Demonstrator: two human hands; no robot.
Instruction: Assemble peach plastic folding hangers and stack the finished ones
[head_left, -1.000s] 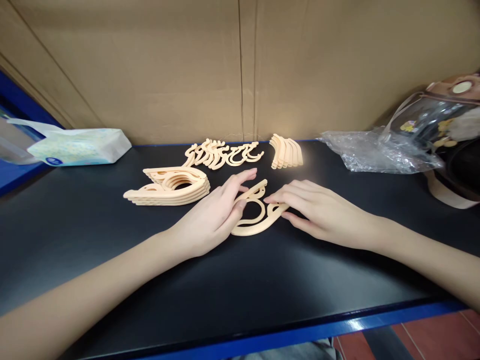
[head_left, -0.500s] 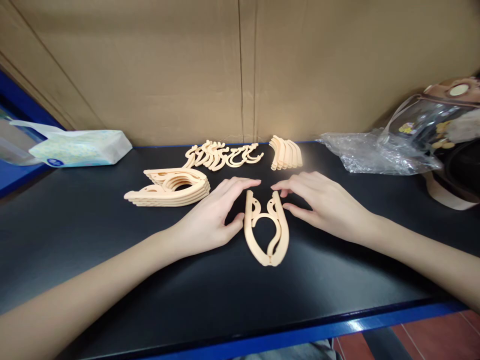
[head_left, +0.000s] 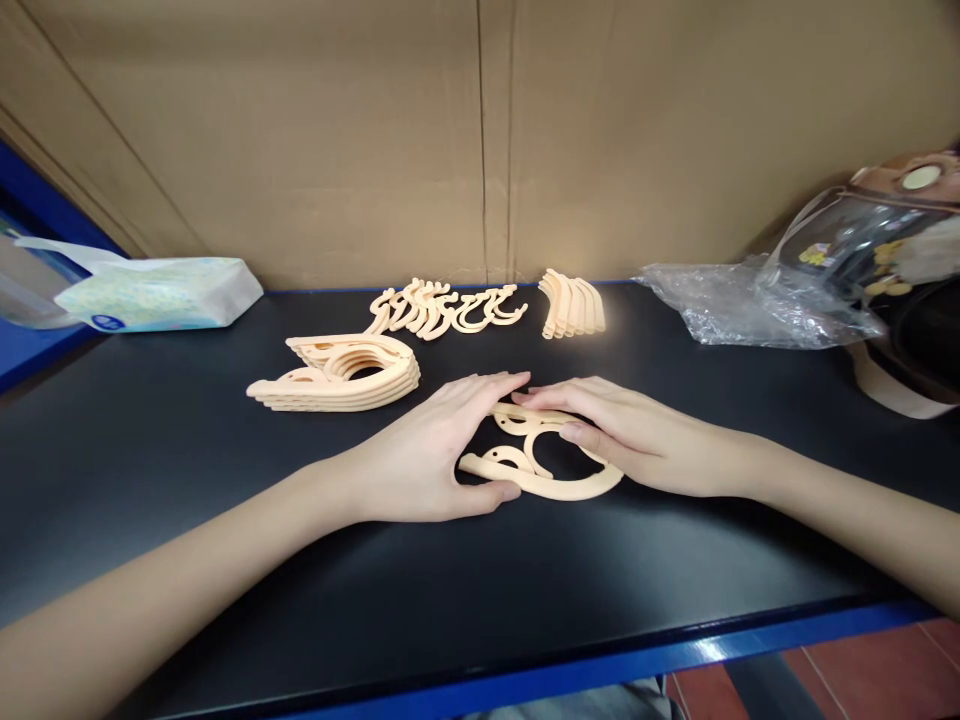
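Note:
A cream folding hanger (head_left: 570, 489) lies on the black table between my hands, its two arm ends pointing left and its curved joint to the right. My left hand (head_left: 427, 455) spans the arm ends, thumb at the near arm and fingers by the far one. My right hand (head_left: 645, 435) has its fingers and thumb on the far arm, covering part of the right side. Left of my hands sits a neat stack of folded hangers (head_left: 352, 402), their arm ends also facing left.
Several loose cream hooks (head_left: 427, 310) and a row of curved arm pieces (head_left: 574, 305) lie at the back. A tissue pack (head_left: 165, 293) is at the left. Crumpled clear plastic (head_left: 750, 305) and a transparent bag (head_left: 855, 240) are at the right. Cardboard (head_left: 300, 150) stands behind.
The hanger has turned from pointing away from me to pointing left. Both hands have closed in on it, my right hand moving left and slightly nearer.

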